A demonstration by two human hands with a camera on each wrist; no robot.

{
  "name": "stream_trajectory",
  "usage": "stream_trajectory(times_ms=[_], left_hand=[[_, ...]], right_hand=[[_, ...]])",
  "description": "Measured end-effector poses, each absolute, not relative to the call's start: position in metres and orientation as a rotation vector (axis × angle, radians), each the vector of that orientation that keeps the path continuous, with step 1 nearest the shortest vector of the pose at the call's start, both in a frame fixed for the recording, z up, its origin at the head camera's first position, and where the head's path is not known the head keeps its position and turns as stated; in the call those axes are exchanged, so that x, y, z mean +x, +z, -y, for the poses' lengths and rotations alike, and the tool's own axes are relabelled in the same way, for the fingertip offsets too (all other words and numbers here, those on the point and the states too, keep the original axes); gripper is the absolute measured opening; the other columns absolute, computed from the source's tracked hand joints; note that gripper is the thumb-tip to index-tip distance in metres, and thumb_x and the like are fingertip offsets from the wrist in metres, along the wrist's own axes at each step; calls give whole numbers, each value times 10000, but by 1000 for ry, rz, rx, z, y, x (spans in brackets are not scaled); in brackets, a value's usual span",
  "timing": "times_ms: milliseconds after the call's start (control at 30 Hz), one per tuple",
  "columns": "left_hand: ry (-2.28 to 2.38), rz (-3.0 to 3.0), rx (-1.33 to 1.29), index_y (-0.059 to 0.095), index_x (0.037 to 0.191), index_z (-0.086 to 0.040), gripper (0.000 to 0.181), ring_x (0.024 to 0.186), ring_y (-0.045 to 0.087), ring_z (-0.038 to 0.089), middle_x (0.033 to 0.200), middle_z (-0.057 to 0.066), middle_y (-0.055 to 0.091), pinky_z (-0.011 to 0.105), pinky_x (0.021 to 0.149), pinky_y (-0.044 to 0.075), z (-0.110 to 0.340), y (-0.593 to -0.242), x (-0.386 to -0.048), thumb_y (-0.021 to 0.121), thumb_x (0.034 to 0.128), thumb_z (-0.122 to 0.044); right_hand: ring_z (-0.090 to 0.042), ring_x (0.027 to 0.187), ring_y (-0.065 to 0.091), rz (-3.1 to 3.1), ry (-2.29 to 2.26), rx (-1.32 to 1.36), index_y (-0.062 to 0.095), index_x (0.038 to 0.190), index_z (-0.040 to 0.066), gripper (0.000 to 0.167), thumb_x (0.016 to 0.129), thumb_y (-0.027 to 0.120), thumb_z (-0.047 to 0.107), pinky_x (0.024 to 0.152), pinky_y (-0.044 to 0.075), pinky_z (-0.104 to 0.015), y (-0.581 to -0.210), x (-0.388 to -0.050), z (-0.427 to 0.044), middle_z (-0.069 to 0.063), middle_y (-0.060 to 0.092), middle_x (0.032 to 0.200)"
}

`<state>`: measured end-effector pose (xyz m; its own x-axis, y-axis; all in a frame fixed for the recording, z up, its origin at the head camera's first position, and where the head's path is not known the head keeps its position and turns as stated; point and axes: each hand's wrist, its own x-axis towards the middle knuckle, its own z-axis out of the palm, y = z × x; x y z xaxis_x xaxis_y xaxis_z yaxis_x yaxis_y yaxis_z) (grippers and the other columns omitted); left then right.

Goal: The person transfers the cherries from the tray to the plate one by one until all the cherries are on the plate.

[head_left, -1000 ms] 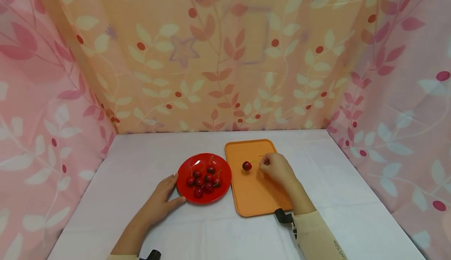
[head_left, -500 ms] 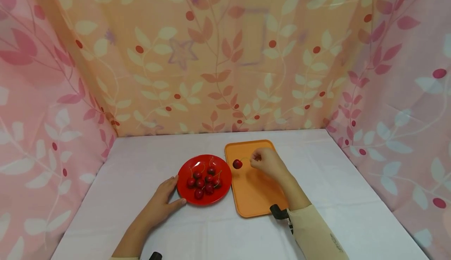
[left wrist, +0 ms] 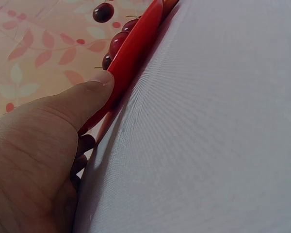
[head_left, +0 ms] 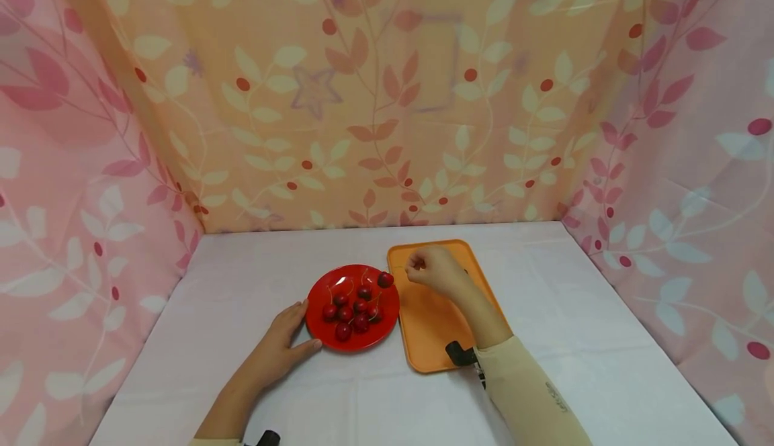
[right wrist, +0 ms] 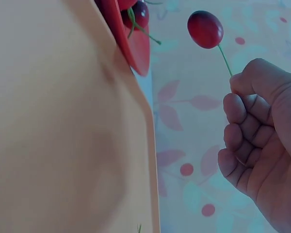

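Observation:
My right hand (head_left: 437, 270) pinches the stem of a dark red cherry (head_left: 385, 279) between thumb and forefinger. In the right wrist view that cherry (right wrist: 205, 29) hangs off the stem's end, raised above the orange tray (head_left: 423, 338). From the head, it appears over the right rim of the red plate (head_left: 329, 278). Several stemmed cherries (head_left: 361, 323) lie in the plate. My left hand (head_left: 283, 342) holds the plate's left edge, its thumb (left wrist: 94, 92) against the rim in the left wrist view and the other fingers partly hidden.
The tray lies right beside the plate on a white cloth-covered table (head_left: 260, 251). A small dark thing shows past my right wrist, mostly hidden. A green stem tip (right wrist: 139, 228) shows at the bottom of the right wrist view. Patterned curtains (head_left: 375, 97) stand behind and at both sides.
My right hand has moved left across the tray, carrying the cherry by its stem from above the tray to the plate's right rim. My left hand has stayed at the plate.

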<state>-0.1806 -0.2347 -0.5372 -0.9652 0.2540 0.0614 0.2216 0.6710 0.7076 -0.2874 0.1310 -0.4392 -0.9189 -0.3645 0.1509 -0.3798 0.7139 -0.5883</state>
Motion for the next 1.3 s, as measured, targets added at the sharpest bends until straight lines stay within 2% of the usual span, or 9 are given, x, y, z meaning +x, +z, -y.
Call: stream_trajectory(times_ms=[200, 367, 667, 967, 1300], left_hand=[[1193, -2833, 397, 299, 1624, -136, 941, 1546, 234, 355, 1659, 121, 323, 642, 1204, 254, 234, -539, -181, 766, 888, -489], [1205, -2836, 412, 302, 1623, -128, 935, 1544, 235, 361, 1657, 123, 327, 647, 1202, 255, 235, -539, -181, 765, 892, -484], [1183, -2844, 426, 298, 1623, -120, 936, 1544, 235, 367, 1657, 126, 328, 644, 1208, 242, 234, -539, -182, 758, 896, -490], [1190, -2862, 440, 311, 1616, -104, 917, 1535, 252, 381, 1645, 142, 345, 650, 1203, 246, 234, -540, -181, 756, 905, -475], [1191, -2857, 435, 313, 1615, -106, 921, 1537, 250, 375, 1645, 145, 347, 643, 1208, 244, 233, -539, -181, 752, 903, -490]], right_hand=[[-152, 721, 540, 2881, 960, 697, 674, 779, 217, 134, 897, 733, 193, 653, 480, -288, -441, -294, -116, 61, 603, 738], [-145, 678, 514, 2834, 916, 788, 637, 722, 207, 196, 888, 736, 180, 618, 443, -282, -442, -300, -104, 66, 552, 661], [-139, 783, 551, 2890, 873, 867, 696, 801, 206, 92, 881, 720, 170, 711, 494, -267, -445, -304, -81, 68, 614, 755], [-121, 734, 563, 2948, 833, 964, 697, 790, 209, 109, 886, 705, 157, 669, 495, -250, -451, -307, -60, 78, 627, 720], [-107, 693, 550, 2997, 781, 948, 680, 767, 223, 137, 892, 716, 180, 616, 467, -230, -462, -307, -51, 89, 624, 701]])
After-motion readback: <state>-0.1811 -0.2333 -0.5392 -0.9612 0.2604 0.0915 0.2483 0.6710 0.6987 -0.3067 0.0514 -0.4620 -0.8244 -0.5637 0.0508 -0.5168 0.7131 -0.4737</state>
